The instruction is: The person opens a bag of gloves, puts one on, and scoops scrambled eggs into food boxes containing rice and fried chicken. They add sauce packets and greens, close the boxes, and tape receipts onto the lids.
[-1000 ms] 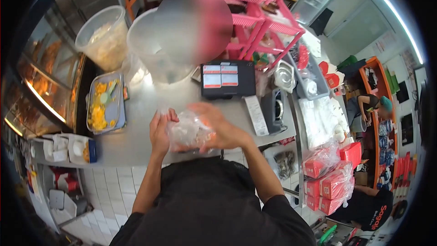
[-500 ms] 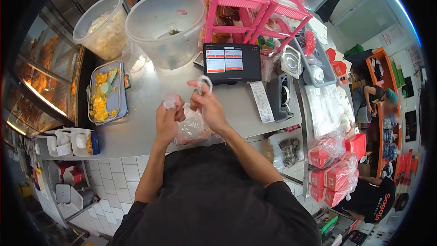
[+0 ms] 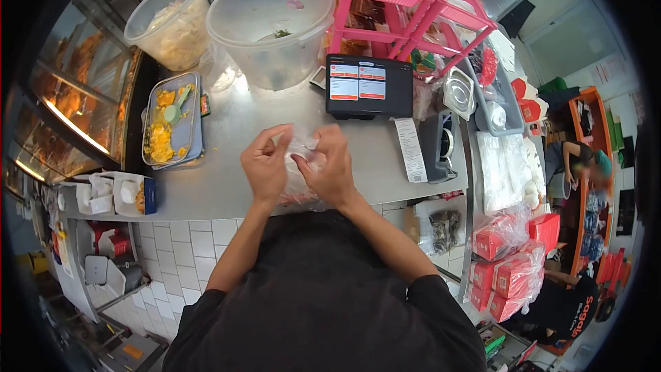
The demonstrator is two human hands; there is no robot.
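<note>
Left hand (image 3: 266,165) and right hand (image 3: 330,169) pinching upper film of clear plastic bag (image 3: 296,184) from either side; bag's body sitting on near side between wrists, by near edge of steel counter (image 3: 237,120), long axis running near to far, neither hand looking nearer

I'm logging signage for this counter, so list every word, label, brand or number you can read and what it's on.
"Sagala": orange letters, running sideways, on a co-worker's black shirt; the smaller line beside it is unreadable.
Tablet screen: text too small to read.
Printed paper strip: too small to read.
Red boxes: marks too small to read.
Clear bag: no legible text.
</note>
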